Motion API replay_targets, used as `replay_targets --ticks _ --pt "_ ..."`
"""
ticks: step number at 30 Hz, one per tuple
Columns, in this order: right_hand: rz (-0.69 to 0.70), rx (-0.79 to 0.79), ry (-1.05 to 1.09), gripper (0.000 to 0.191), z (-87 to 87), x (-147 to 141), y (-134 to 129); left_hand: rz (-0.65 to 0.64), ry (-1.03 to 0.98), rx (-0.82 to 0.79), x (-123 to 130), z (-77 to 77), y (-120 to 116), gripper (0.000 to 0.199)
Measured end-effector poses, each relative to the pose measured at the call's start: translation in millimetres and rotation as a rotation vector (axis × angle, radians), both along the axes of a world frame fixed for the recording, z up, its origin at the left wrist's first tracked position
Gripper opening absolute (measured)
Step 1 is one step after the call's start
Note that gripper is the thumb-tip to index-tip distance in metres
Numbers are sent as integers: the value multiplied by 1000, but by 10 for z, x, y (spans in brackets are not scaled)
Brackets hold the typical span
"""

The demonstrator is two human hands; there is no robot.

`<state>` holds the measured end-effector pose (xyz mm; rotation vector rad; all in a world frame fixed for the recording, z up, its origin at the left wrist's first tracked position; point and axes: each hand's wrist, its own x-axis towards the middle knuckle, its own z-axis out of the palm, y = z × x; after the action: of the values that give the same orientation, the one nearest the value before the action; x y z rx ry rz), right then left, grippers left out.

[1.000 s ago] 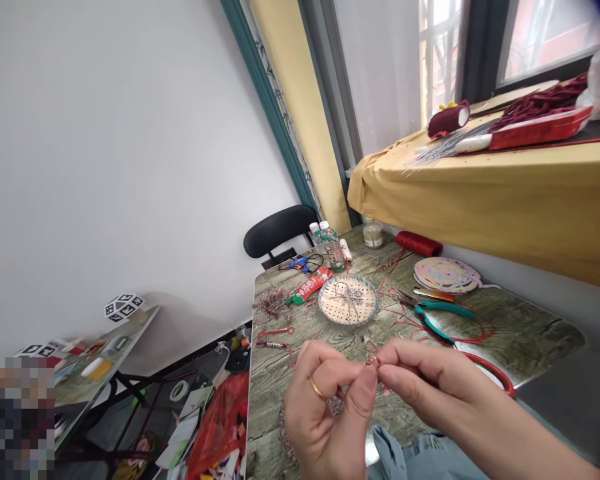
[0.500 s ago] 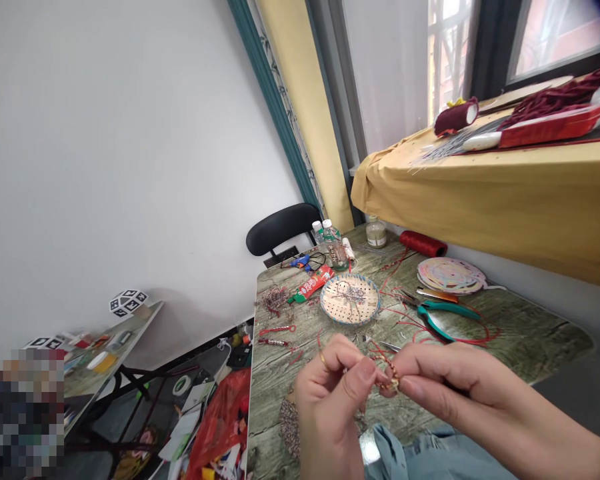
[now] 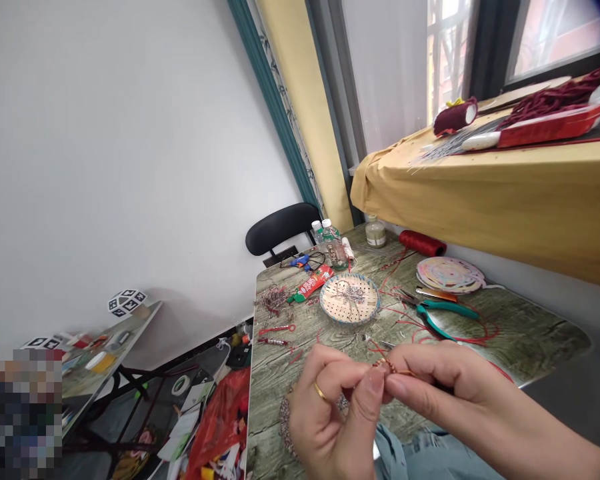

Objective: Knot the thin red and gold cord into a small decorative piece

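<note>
Close together above the near part of the table, both hands pinch a small braided red-and-gold cord [image 3: 384,364]. My left hand [image 3: 337,407], with a gold ring on one finger, grips it between thumb and fingertips. My right hand [image 3: 443,383] has its thumb and forefinger closed on the cord's other side, and an orange-red strand shows by that thumb. Much of the cord is hidden by the fingers. Behind the hands lie a round woven basket [image 3: 350,299] with a blue-stitched rim and teal-handled pliers [image 3: 433,320]. A speckled coil [image 3: 286,427] is partly covered by my left hand.
On the wooden-topped table [image 3: 273,443] lie a red tube [image 3: 314,283], a red thread spool [image 3: 423,243], a round pastel mat [image 3: 451,274] and loose red threads. Bottles [image 3: 336,252] stand at the back. A yellow-draped ledge [image 3: 480,193] rises along the right.
My left hand has turned and shifted right, closer to my right hand, bringing its ring into plainer view. The cord is now more covered by the fingertips.
</note>
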<state>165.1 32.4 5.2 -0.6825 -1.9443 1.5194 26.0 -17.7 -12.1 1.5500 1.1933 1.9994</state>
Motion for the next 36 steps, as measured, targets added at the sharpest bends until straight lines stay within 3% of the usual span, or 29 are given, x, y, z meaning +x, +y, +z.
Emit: replay_targets --ticks 5,9,14,16,18,20,24,26,29,31,34,36 --pt "37 18 -57 45 9 100 28 -38 -17 -31 0 6 6 20" --pt "100 -114 14 44 -2 156 45 -80 -89 -80 -19 -10 0 18" --pt "146 -263 124 38 -24 161 98 -319 -379 -319 -44 31 32 23" --pt "151 -275 99 36 -29 154 135 -356 -425 -425 -45 42 49 19" --pt "121 -186 2 35 -44 146 170 -283 -319 -467 -54 37 60 7" --pt "59 -21 -151 37 -84 141 188 -230 -66 -426 -87 20 66 31" --pt "41 183 -380 37 -231 141 163 -308 522 -200 -218 -48 88 37" --pt "51 216 -425 35 -302 140 141 -281 691 -211 -274 -107 103 32" --pt "31 259 -484 39 -371 122 123 -262 764 -388 -295 -228 113 22" --pt "28 270 -533 38 -401 108 125 -220 692 -483 -273 -315 114 19" --pt "16 271 -603 36 -453 99 142 -160 564 -492 -239 -415 125 21" --pt "0 262 -615 37 -497 105 161 -210 536 -503 -235 -459 143 19"
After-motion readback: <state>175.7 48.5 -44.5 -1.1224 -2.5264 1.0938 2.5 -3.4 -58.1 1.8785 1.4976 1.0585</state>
